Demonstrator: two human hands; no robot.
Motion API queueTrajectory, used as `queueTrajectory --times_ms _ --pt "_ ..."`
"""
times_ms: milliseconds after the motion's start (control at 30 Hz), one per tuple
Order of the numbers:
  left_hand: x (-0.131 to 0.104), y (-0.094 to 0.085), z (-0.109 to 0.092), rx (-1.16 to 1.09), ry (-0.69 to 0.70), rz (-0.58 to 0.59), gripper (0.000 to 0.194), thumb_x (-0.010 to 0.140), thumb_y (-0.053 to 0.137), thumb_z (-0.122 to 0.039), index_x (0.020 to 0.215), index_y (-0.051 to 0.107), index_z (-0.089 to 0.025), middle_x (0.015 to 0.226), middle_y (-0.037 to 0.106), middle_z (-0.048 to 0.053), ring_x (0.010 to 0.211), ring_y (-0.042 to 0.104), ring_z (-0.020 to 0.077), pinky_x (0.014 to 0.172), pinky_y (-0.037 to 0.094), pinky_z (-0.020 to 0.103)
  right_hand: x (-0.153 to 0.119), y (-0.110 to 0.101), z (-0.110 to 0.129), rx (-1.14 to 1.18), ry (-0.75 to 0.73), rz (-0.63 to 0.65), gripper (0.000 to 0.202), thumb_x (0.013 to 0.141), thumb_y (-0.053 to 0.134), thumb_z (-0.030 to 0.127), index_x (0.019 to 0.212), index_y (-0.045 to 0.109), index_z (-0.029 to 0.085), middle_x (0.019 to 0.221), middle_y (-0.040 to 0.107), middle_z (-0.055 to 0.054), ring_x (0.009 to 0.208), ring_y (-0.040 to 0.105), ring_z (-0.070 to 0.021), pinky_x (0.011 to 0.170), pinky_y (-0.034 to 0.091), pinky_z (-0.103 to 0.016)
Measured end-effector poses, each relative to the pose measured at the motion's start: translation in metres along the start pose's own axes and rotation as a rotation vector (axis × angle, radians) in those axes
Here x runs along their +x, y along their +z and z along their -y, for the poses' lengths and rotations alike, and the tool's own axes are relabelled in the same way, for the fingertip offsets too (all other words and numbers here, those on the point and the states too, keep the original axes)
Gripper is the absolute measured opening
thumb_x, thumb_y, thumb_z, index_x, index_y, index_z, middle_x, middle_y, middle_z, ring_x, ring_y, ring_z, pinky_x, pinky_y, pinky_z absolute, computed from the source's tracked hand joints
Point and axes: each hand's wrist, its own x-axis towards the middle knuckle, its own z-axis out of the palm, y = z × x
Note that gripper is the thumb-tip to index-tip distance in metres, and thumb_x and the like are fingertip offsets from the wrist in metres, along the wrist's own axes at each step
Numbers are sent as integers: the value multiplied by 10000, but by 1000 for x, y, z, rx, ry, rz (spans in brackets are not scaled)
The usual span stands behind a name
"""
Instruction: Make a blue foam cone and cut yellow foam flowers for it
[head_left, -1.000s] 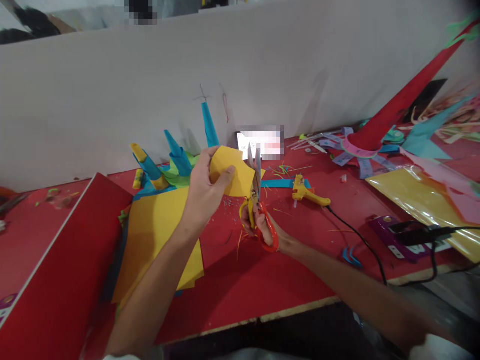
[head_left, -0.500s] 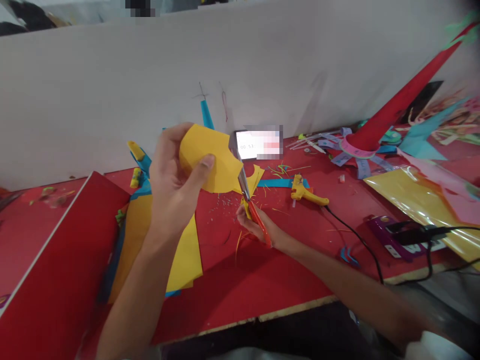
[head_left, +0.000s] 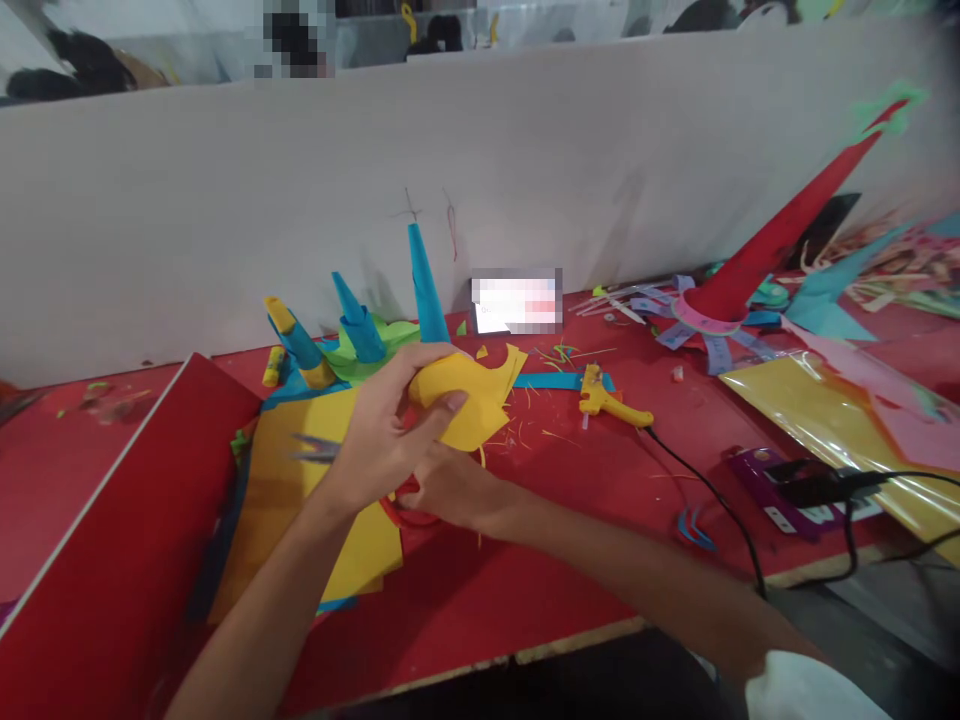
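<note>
My left hand (head_left: 386, 430) pinches a curved piece of yellow paper (head_left: 476, 425), its thumb lying across the front. Just below it, my right hand (head_left: 454, 490) is closed round red-handled scissors (head_left: 409, 515). The scissor blades (head_left: 315, 450) stick out to the left, beyond my left wrist, over yellow paper sheets (head_left: 367, 550). My left hand partly hides the scissors and the fingers of my right hand. Behind the hands a tall blue paper cone (head_left: 427, 290) stands beside a shorter blue cone (head_left: 360, 325).
To the right lies a yellow glue gun (head_left: 611, 400) with a black cord leading to a purple power strip (head_left: 772, 490). A phone (head_left: 517, 302) leans on the white partition (head_left: 300, 180). A red board (head_left: 135, 520) is at left, a red paper cone (head_left: 780, 230) at right.
The scissors have left the edge of the yellow paper and swung down and left, their blades now pointing left. Both hands have come together, the left moving right and lower.
</note>
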Motion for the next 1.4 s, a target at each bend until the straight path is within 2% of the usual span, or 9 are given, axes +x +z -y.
queueTrajectory --times_ms 200,333,467,567,667,1000,1133,1233,1400 --pt "7 4 23 -42 -94 -100 333 987 733 -412 1289 704 -275 1272 742 77 1107 708 235 961 602 386 -7 -16 0 -199 -159 93 240 960 792 304 1143 756 153 1206 771 -172 1240 674 -329 1073 528 -459" --pt "6 19 53 -75 -98 -175 366 1041 655 -421 1391 686 -318 1461 687 65 1318 649 247 1139 523 429 -29 -56 -31 25 -29 -218 218 1086 573 340 1019 750 233 1022 773 -91 990 698 -257 946 534 -422" --pt "-6 57 84 -201 -251 -220 494 974 740 -493 1405 640 -272 1320 707 94 1160 697 218 952 588 341 -43 -84 -65 445 118 -535 468 1084 460 628 1028 693 226 923 718 -62 840 667 -226 821 535 -377" --pt "-19 87 98 -325 -376 -211 521 915 792 -506 1322 626 -226 1110 716 79 936 698 186 773 571 286 -43 -87 -78 583 129 -526 490 963 633 702 1091 671 231 870 665 -28 785 622 -204 710 504 -329" --pt "-30 103 103 -340 -433 -201 519 869 819 -503 1242 620 -204 1093 705 78 904 677 182 776 562 293 -39 -84 -83 546 153 -498 455 862 762 655 863 617 223 739 559 11 694 537 -173 631 436 -302" --pt "-37 102 106 -99 -451 -171 483 919 710 -613 739 492 -221 705 470 -40 679 434 143 667 389 288 -42 -87 -83 320 130 -826 306 961 705 495 1093 583 248 747 481 56 691 500 -169 698 432 -308" --pt "-37 98 99 48 -388 -254 431 936 712 -507 734 455 -226 706 450 -47 675 412 145 665 343 299 -46 -79 -77 353 110 -700 285 1050 589 488 1206 562 251 802 562 26 681 543 -177 675 444 -317" --pt "-37 98 95 93 -323 -262 414 925 738 -457 739 448 -229 711 453 -48 673 409 147 659 346 298 -46 -71 -75 475 89 -556 439 1052 572 527 1387 507 251 1089 685 -73 937 678 -224 852 545 -366" --pt "-38 100 96 40 -220 -118 503 928 762 -499 694 411 -225 734 490 -26 698 430 158 658 352 302 -44 -67 -74 633 96 -420 613 1019 596 610 1515 464 276 1438 647 -133 1321 633 -266 1115 524 -429"
